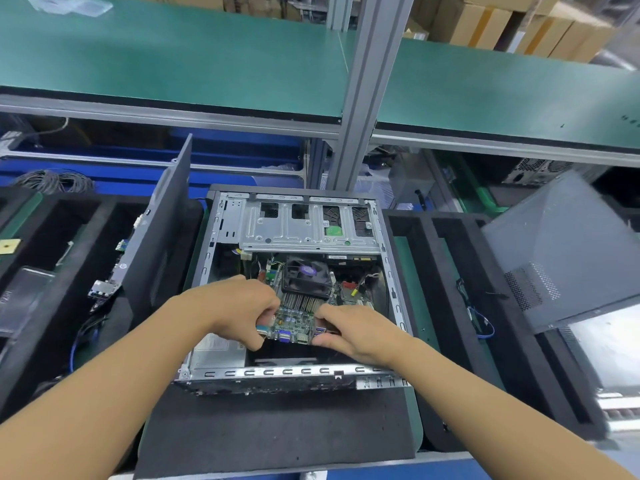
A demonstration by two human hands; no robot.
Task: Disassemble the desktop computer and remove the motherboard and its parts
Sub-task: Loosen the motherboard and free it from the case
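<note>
Motherboard [298, 317], green with a black fan and finned heatsink, sits mid-frame inside the open case [221, 355]; left hand [239, 308] and right hand [360, 332] pinch its near corners.

**Workshop bench under a green shelf**

Green-topped shelf [173, 57] across the upper view, held by a grey metal post [363, 98]. Cardboard boxes [485, 26] stacked behind. Black foam trays [450, 271] on the bench, blue bins [242, 147] beneath the shelf.
</note>
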